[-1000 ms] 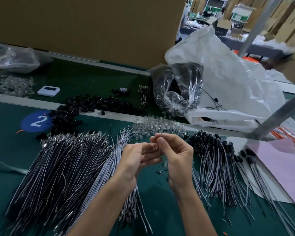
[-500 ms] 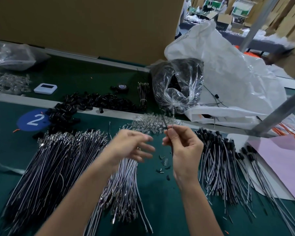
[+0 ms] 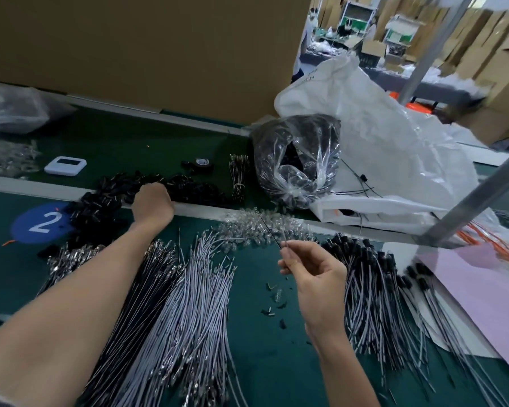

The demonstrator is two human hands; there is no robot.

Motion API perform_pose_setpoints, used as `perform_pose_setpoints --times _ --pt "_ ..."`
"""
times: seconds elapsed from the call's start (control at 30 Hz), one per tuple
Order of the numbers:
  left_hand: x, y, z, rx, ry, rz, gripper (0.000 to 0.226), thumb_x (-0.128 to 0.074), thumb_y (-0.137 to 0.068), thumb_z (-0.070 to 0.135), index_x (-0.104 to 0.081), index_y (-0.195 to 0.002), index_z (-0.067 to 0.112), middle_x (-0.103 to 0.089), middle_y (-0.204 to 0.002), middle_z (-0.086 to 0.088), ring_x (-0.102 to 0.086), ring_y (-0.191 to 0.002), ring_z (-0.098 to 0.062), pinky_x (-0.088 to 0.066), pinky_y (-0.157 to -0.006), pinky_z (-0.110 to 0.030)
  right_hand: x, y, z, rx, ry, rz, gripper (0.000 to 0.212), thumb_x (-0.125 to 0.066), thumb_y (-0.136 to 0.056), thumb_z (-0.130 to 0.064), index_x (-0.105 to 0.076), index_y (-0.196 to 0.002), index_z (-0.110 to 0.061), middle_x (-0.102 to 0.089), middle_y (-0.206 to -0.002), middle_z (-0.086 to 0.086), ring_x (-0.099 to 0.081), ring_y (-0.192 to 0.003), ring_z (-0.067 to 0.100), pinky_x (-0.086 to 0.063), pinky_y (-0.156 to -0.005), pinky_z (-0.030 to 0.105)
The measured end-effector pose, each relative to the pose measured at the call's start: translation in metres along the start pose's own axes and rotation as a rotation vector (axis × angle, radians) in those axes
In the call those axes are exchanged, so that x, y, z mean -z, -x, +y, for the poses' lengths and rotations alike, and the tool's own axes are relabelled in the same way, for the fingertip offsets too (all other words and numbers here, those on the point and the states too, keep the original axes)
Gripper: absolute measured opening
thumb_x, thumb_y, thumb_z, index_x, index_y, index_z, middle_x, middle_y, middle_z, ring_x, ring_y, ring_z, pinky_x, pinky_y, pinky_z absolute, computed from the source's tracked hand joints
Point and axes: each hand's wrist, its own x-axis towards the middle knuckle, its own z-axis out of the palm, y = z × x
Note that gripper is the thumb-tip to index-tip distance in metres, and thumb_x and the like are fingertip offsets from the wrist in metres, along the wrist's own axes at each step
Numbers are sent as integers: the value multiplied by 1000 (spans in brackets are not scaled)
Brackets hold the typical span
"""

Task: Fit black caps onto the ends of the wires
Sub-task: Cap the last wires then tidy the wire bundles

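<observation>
My right hand pinches a thin wire between thumb and forefinger, its bare end pointing up and away. My left hand is stretched far forward into the heap of loose black caps, fingers down among them and hidden from me. Bare grey wires lie in a large pile under my left arm. Wires with black caps fitted lie in a pile to the right.
A clear bag of black parts and a big white sack sit behind. A heap of small clear parts, a white device, a blue "2" sticker and pink paper lie on the green bench.
My left hand let go near the right hand and reached forward-left to the black cap heap. The right hand stayed holding the wire, now lower in view.
</observation>
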Motion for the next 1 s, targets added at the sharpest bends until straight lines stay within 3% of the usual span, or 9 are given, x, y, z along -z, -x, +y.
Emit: perform_pose_setpoints --times 0.13,0.2,0.27,0.37,0.47,0.63,1.0 --pt "-4 7 -1 -16 207 69 30 -55 -92 -2 -61 -122 0 -65 -118 -18 -59 -113 -35 -48 -91 -39 2 1 0 -5 16 -7 17 -71 -86 -4 -75 -86 -20 -73 -75 3 -68 -68 17 -55 -66 23" --pt "-4 20 4 -7 386 41 30 -55 -95 1 -63 -124 1 -67 -118 -16 -61 -111 -30 -48 -96 -35 0 3 0 -9 43 -14 17 -72 -85 -6 -76 -86 -22 -73 -75 2 -68 -68 15 -54 -65 21" --pt "1 40 13 111 706 -76 24 -57 -95 3 -68 -117 3 -72 -105 -10 -67 -98 -22 -52 -95 -33 0 4 0 2 78 -18 18 -73 -85 -7 -76 -84 -25 -73 -75 -1 -67 -69 16 -55 -64 22" --pt "20 85 28 286 1364 -405 19 -62 -89 0 -66 -108 1 -75 -89 -9 -73 -84 -19 -59 -79 -28 1 9 0 22 121 -38 19 -74 -85 -8 -76 -83 -27 -73 -75 -3 -67 -71 20 -58 -65 28" --pt "30 126 37 293 1707 -574 24 -69 -73 9 -67 -98 5 -76 -87 -8 -74 -79 -16 -60 -73 -25 0 12 -1 30 130 -53 20 -75 -84 -7 -76 -82 -27 -73 -75 -4 -68 -71 19 -57 -66 30" --pt "33 159 44 403 1884 -550 23 -70 -67 7 -68 -90 5 -74 -77 -6 -73 -70 -13 -58 -63 -20 2 14 -5 48 112 -79 22 -75 -83 -7 -77 -81 -28 -74 -76 -3 -68 -71 20 -58 -67 30" --pt "34 168 48 346 1895 -537 25 -71 -68 6 -66 -92 6 -75 -79 -7 -74 -74 -15 -59 -66 -20 -2 13 -8 62 94 -66 15 -75 -83 -6 -77 -83 -21 -74 -75 -3 -69 -70 17 -55 -66 23"
